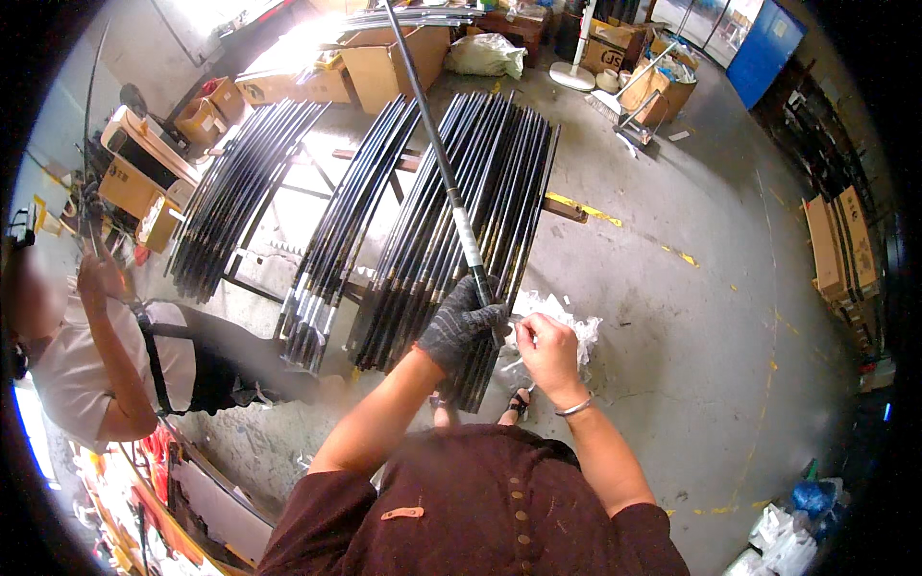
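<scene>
My left hand (pixel 459 322), in a dark knit glove, grips the lower end of a long black rod (pixel 437 154) that slants up and away over the racks. My bare right hand (pixel 547 348), a bangle on its wrist, pinches something small and pale at the rod's butt end, just right of the glove. Crumpled clear plastic wrapping (pixel 567 326) lies on the floor behind my right hand. Below the hands, several black rods with silvery ends lie side by side in a big bundle (pixel 471 221).
Two more bundles of black rods (pixel 240 192) rest on a low frame to the left. Another person (pixel 86 355) stands at far left holding a thin rod upright. Cardboard boxes (pixel 394 58) crowd the back; more boxes (pixel 840 245) lean at right. Grey concrete floor (pixel 691 317).
</scene>
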Demonstrator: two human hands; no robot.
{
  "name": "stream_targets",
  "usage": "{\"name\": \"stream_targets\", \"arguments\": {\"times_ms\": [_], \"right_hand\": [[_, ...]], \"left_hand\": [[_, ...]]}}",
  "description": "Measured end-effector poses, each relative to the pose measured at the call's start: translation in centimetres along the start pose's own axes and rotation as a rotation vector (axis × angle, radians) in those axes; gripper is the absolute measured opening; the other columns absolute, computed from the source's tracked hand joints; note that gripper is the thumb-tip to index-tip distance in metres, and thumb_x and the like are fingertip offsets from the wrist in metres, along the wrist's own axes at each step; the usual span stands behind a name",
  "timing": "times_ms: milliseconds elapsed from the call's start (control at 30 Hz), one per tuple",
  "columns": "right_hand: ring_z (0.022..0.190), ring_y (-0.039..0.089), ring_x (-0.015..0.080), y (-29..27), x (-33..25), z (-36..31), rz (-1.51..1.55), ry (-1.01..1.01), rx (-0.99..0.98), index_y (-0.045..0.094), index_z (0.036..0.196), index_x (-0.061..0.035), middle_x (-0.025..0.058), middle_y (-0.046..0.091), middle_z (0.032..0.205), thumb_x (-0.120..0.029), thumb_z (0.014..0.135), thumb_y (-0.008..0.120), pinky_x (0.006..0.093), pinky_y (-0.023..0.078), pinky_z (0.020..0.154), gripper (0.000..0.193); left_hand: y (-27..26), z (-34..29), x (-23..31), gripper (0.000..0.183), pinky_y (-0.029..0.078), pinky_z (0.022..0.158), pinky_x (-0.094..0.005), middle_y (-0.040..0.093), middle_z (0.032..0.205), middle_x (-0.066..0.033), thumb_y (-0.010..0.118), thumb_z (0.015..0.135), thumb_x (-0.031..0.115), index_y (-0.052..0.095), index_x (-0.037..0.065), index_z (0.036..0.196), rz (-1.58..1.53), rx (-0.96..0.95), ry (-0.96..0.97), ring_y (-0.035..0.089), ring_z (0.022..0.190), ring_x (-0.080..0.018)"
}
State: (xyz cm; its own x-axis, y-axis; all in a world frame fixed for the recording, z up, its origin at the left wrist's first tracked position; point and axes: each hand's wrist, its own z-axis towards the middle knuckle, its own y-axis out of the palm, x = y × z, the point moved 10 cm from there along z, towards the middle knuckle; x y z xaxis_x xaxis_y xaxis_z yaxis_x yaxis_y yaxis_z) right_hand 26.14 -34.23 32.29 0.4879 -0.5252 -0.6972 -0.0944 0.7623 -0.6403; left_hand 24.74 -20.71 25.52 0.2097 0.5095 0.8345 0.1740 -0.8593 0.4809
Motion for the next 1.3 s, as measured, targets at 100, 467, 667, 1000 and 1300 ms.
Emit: {"name": "stream_targets", "arguments": {"times_ms": [100, 467, 667, 1000, 1300], "right_hand": [[0.062, 0.061, 0.0327, 0.3, 0.4, 0.0, -0.016, 0.018, 0.010, 0.058, 0.072, -0.0005, 0.0156, 0.061, 0.068, -0.005, 0.079, 0.065, 0.0378, 0.047, 0.056, 0.010], [0.066, 0.062, 0.0356, 1.9, 4.4, 0.1, -0.208, 0.074, -0.043, 0.058, 0.074, -0.0035, 0.0163, 0.062, 0.070, -0.012, 0.081, 0.062, 0.0436, 0.047, 0.058, 0.012], [0.066, 0.062, 0.0357, 3.9, 6.6, -0.4, -0.243, 0.106, -0.090, 0.057, 0.074, -0.0049, 0.0159, 0.063, 0.070, -0.014, 0.081, 0.062, 0.0440, 0.048, 0.059, 0.012], [0.067, 0.063, 0.0368, 4.8, 7.5, 0.1, -0.310, 0.107, -0.133, 0.059, 0.075, -0.0056, 0.0171, 0.063, 0.071, -0.015, 0.081, 0.061, 0.0468, 0.049, 0.059, 0.012], [0.074, 0.064, 0.0378, 2.3, 14.4, -0.2, -0.479, 0.241, -0.134, 0.061, 0.079, -0.0045, 0.0177, 0.065, 0.078, -0.020, 0.083, 0.059, 0.0481, 0.051, 0.066, 0.016]], "left_hand": [[0.6, -0.4, -0.1, 0.033, 0.052, 0.062, -0.0289, 0.063, 0.084, -0.0046, 0.071, 0.082, 0.006, 0.053, 0.006, 0.110, -0.056, -0.070, -0.042, 0.060, 0.071, -0.0155], [1.3, -1.3, 0.2, 0.030, 0.050, 0.071, -0.0292, 0.059, 0.088, -0.0010, 0.073, 0.080, 0.012, 0.055, 0.007, 0.104, -0.030, -0.237, -0.128, 0.058, 0.082, -0.0137], [1.1, -1.5, 0.1, 0.030, 0.050, 0.070, -0.0289, 0.058, 0.088, -0.0008, 0.070, 0.081, 0.009, 0.054, 0.009, 0.107, -0.074, -0.133, -0.131, 0.057, 0.080, -0.0138], [1.3, -2.5, -0.5, 0.034, 0.051, 0.071, -0.0294, 0.059, 0.090, -0.0027, 0.071, 0.081, 0.012, 0.055, 0.005, 0.111, -0.057, -0.242, -0.148, 0.058, 0.081, -0.0146], [2.7, -3.7, -0.3, 0.028, 0.049, 0.077, -0.0300, 0.059, 0.090, -0.0026, 0.069, 0.081, 0.012, 0.057, 0.005, 0.105, 0.002, -0.297, -0.197, 0.057, 0.085, -0.0141]]}}
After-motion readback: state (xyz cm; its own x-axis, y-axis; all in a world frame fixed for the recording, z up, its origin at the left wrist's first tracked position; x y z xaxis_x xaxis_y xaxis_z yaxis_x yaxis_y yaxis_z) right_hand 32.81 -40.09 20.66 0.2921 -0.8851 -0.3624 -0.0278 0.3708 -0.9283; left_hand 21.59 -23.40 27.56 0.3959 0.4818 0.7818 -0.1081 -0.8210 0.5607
